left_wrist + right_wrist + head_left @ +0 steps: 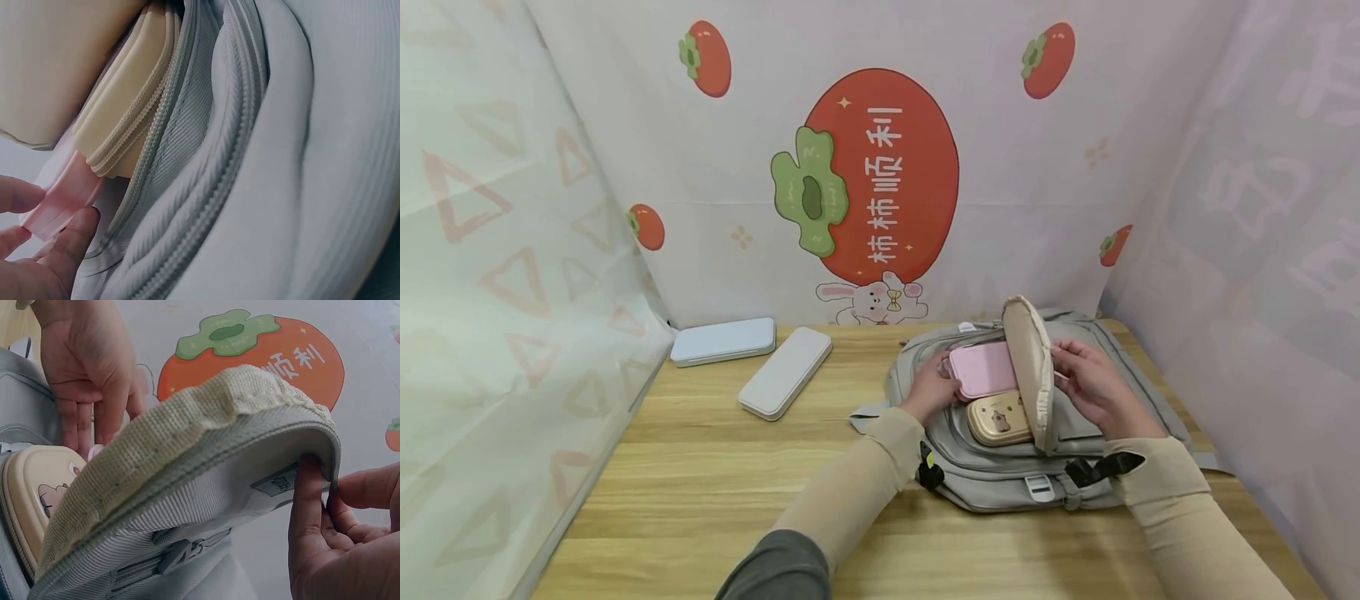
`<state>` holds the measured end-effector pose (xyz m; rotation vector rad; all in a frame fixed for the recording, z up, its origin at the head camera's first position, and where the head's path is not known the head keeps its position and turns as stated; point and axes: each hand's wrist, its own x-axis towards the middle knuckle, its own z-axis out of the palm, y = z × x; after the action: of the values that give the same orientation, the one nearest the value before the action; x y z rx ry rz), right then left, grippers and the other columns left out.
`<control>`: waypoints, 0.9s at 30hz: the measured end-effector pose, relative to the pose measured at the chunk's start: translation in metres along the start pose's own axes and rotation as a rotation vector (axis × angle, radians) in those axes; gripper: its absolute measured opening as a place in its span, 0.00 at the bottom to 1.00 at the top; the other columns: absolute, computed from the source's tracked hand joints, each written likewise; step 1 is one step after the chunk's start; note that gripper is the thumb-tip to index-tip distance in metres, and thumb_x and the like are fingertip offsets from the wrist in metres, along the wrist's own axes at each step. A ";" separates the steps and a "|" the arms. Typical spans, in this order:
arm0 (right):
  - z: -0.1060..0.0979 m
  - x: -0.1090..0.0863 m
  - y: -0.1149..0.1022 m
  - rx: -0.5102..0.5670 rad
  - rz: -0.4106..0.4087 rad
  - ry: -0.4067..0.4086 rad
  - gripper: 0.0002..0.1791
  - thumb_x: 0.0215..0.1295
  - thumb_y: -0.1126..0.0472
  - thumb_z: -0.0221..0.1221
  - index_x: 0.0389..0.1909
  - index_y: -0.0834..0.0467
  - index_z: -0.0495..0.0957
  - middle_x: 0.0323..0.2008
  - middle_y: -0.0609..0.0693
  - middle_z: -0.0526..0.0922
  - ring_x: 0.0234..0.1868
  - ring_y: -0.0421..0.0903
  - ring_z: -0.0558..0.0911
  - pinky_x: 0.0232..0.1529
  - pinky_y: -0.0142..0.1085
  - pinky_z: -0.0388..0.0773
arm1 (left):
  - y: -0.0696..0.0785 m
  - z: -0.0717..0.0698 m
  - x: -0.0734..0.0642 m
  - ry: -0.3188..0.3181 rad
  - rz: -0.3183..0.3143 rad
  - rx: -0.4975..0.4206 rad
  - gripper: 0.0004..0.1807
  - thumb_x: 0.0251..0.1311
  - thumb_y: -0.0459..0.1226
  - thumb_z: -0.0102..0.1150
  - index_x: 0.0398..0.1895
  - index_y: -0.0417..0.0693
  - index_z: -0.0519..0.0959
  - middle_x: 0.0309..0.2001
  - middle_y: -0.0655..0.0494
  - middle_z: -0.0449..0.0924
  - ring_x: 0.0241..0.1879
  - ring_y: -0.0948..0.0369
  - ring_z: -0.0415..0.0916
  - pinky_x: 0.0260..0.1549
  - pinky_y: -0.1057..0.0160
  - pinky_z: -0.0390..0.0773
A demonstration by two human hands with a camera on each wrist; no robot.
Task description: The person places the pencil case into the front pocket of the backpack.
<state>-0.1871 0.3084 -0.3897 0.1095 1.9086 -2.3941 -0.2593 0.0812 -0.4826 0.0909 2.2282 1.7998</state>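
Printed sheets (880,37) wall in the wood-grain desk (700,483). The left hand (931,388) grips the pink case (982,371) in the open bag (985,485) at right; the right hand (1093,385) pinches the flap (1028,375). A blue case (724,340) and white case (786,372) lie at left.

A persimmon-printed backdrop (880,171) rises behind the table (700,475), beside faint, possibly lettered sheeting (1262,242).

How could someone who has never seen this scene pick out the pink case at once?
On the right side of the wooden table lies a grey backpack. Where its flap stands raised, the left hand grips the pink case. Its plain pink top sets it apart from the golden-beige case beside it, which bears a cartoon figure.
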 end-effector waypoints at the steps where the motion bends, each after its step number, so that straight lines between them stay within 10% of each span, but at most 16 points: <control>1: 0.000 0.000 0.000 0.000 0.001 0.002 0.14 0.82 0.67 0.46 0.35 0.54 0.76 0.34 0.42 0.80 0.38 0.35 0.80 0.39 0.28 0.79 | 0.000 0.001 0.000 -0.005 0.001 0.007 0.36 0.64 0.23 0.59 0.77 0.44 0.66 0.33 0.52 0.78 0.25 0.62 0.74 0.24 0.68 0.78; 15: -0.001 -0.002 0.002 0.056 -0.004 -0.003 0.14 0.82 0.67 0.46 0.35 0.55 0.76 0.33 0.43 0.80 0.36 0.35 0.80 0.37 0.28 0.80 | -0.004 0.006 0.011 -0.052 0.028 0.108 0.40 0.60 0.21 0.58 0.78 0.50 0.67 0.28 0.52 0.79 0.21 0.62 0.72 0.20 0.67 0.75; 22: -0.004 -0.001 0.004 0.094 -0.020 -0.005 0.14 0.82 0.67 0.46 0.36 0.56 0.76 0.32 0.43 0.80 0.35 0.36 0.81 0.36 0.28 0.79 | -0.001 0.002 0.006 -0.044 0.078 0.213 0.32 0.61 0.25 0.59 0.71 0.45 0.74 0.58 0.48 0.81 0.46 0.57 0.74 0.47 0.60 0.77; 27: -0.014 -0.002 0.006 0.171 -0.036 -0.027 0.13 0.82 0.68 0.46 0.36 0.57 0.76 0.32 0.45 0.81 0.35 0.36 0.81 0.36 0.28 0.79 | -0.003 -0.008 0.001 -0.087 0.042 0.150 0.31 0.66 0.31 0.60 0.73 0.42 0.71 0.55 0.47 0.81 0.45 0.58 0.77 0.47 0.59 0.78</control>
<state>-0.1843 0.3206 -0.3981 0.0532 1.7068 -2.5654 -0.2616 0.0735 -0.4842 0.2421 2.3119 1.6143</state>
